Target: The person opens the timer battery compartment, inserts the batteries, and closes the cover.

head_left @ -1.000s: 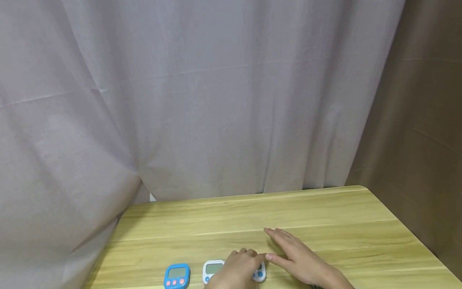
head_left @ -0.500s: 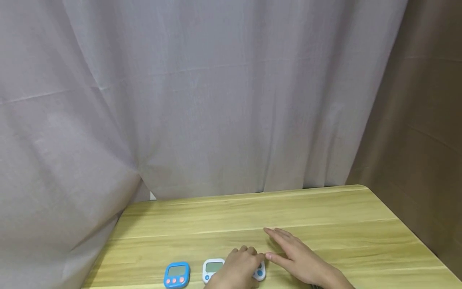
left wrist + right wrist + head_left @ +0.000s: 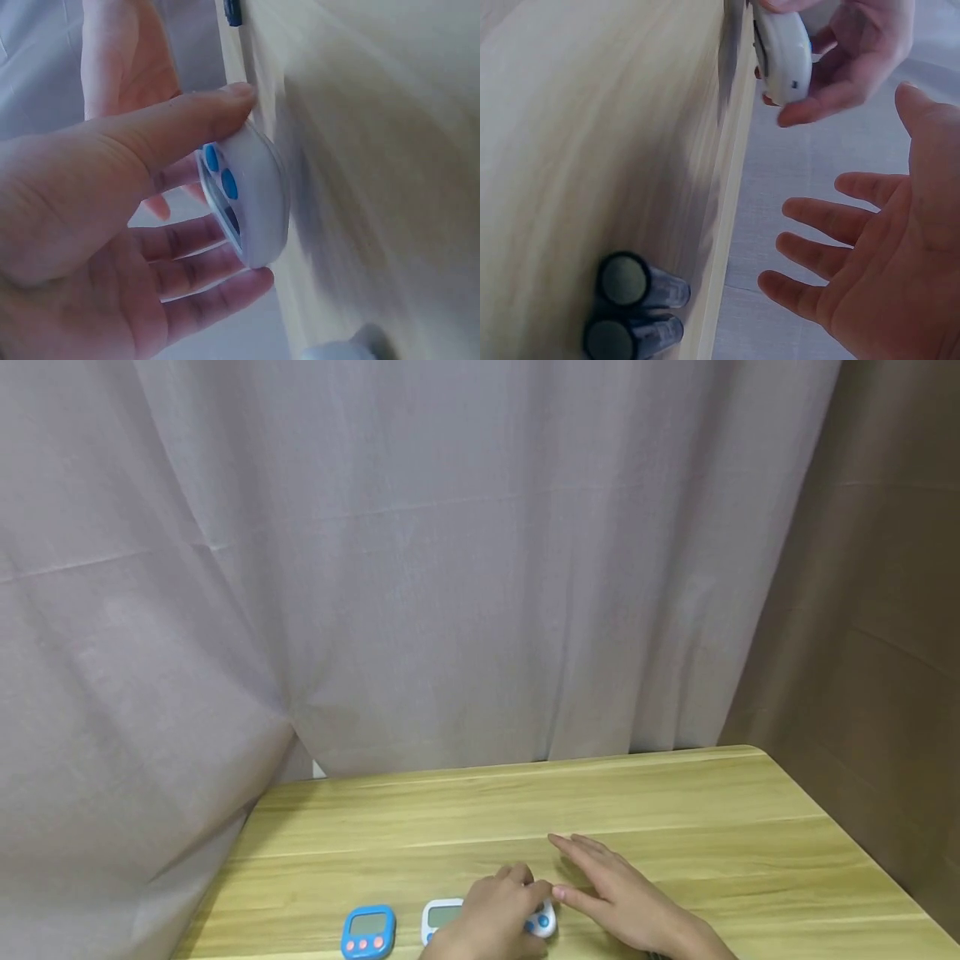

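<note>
My left hand (image 3: 491,917) grips a white digital timer (image 3: 259,199) with blue buttons. In the left wrist view its thumb lies over one edge and the fingers reach round the other side. The timer stands tilted close to the table surface; in the head view most of it is hidden behind the hand. My right hand (image 3: 626,902) is spread beside it, fingers extended and holding nothing. A second white timer (image 3: 444,917), partly covered by the left hand, lies to the left. Farther left is a blue timer (image 3: 367,933) with pink buttons.
Two short dark cylinders (image 3: 626,281) with pale round ends lie on the wooden table (image 3: 637,802) near the right hand, their kind unclear. Grey curtains (image 3: 450,568) hang behind the table and at its sides.
The left hand's fingers have shifted, and the white timer under them has moved slightly right and changed its tilt. The right hand stays in place.
</note>
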Demonstrator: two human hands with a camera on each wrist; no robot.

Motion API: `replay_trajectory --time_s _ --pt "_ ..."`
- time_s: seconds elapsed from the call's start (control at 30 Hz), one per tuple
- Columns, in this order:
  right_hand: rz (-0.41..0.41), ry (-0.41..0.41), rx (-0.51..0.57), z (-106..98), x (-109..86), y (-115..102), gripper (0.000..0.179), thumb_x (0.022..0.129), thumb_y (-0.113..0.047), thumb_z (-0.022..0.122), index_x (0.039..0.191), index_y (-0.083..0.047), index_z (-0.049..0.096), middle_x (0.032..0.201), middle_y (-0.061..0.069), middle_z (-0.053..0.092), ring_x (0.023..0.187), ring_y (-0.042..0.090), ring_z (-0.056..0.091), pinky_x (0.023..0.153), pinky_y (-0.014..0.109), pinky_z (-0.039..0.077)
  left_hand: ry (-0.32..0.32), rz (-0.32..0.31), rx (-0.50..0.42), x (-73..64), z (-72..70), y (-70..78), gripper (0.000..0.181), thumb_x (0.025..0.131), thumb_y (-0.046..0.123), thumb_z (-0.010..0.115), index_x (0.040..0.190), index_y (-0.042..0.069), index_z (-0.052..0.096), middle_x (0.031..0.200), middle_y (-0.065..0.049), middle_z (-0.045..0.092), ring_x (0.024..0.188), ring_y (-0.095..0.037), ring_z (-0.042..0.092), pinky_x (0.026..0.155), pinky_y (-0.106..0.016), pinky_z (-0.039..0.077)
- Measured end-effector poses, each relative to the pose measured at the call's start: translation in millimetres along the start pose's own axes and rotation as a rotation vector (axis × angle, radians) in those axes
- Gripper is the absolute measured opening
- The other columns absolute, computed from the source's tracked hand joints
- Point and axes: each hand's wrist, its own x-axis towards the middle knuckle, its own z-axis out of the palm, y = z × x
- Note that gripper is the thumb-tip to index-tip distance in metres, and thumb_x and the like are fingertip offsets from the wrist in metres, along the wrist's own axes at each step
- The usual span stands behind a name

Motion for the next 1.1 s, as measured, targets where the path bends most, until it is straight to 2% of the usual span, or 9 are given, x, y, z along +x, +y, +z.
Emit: replay_trajectory --time_s 0.2,0.4,0.53,0.7,0.87,1.1 --pt "0.010 -0.018 0.025 -0.6 0.4 -1.4 0.065 0.107 -0.055 0.054 0.163 -0.024 0.042 0.163 0.011 0.048 0.150 0.048 0.040 0.112 0.081 0.038 0.085 0.002 -0.043 -4.4 -9.3 -4.7 0.066 0.080 0.042 0.092 0.138 0.023 0.067 0.122 0.002 0.069 0.100 -0.005 0.064 0.080 -0.022 0.063" --pt "0.004 -0.020 0.057 -0.4 0.5 -1.9 0.062 0.108 -0.050 0.055 0.163 -0.025 0.040 0.163 0.012 0.047 0.149 0.048 0.042 0.109 0.083 0.038 0.198 0.009 -0.097 -5.2 -13.4 -7.4 0.062 0.082 0.036 0.092 0.136 0.019 0.067 0.125 -0.004 0.068 0.106 -0.010 0.067 0.083 -0.017 0.061" --pt "0.010 -0.014 0.081 0.4 0.5 -1.5 0.061 0.109 -0.048 0.054 0.164 -0.026 0.039 0.164 0.011 0.046 0.148 0.046 0.043 0.109 0.082 0.039 0.232 0.008 -0.128 -4.9 -15.1 -8.1 0.062 0.083 0.035 0.092 0.137 0.018 0.065 0.129 -0.006 0.068 0.110 -0.014 0.069 0.087 -0.021 0.063" --pt "0.047 -0.040 0.136 0.6 1.7 -1.5 0.059 0.111 -0.050 0.050 0.165 -0.029 0.037 0.165 0.009 0.044 0.148 0.046 0.042 0.108 0.084 0.038 0.271 -0.006 -0.182 -5.8 -17.7 -7.9 0.063 0.085 0.034 0.090 0.139 0.017 0.062 0.129 -0.005 0.068 0.108 -0.013 0.069 0.087 -0.019 0.062" --pt "0.054 -0.063 0.174 0.0 1.5 -4.0 0.058 0.112 -0.046 0.047 0.164 -0.022 0.038 0.166 0.011 0.043 0.148 0.049 0.041 0.107 0.084 0.040 0.305 -0.029 -0.202 -4.4 -18.1 -7.5 0.061 0.090 0.035 0.086 0.141 0.017 0.060 0.132 -0.006 0.067 0.108 -0.014 0.069 0.087 -0.019 0.061" --pt "0.028 -0.079 0.244 -2.5 -0.5 -6.5 0.049 0.115 -0.038 0.043 0.163 -0.029 0.040 0.162 0.006 0.050 0.147 0.047 0.044 0.108 0.079 0.044 0.405 -0.007 -0.227 -4.3 -18.6 -5.6 0.061 0.090 0.038 0.086 0.141 0.017 0.058 0.132 -0.007 0.067 0.104 -0.016 0.071 0.082 -0.018 0.062"
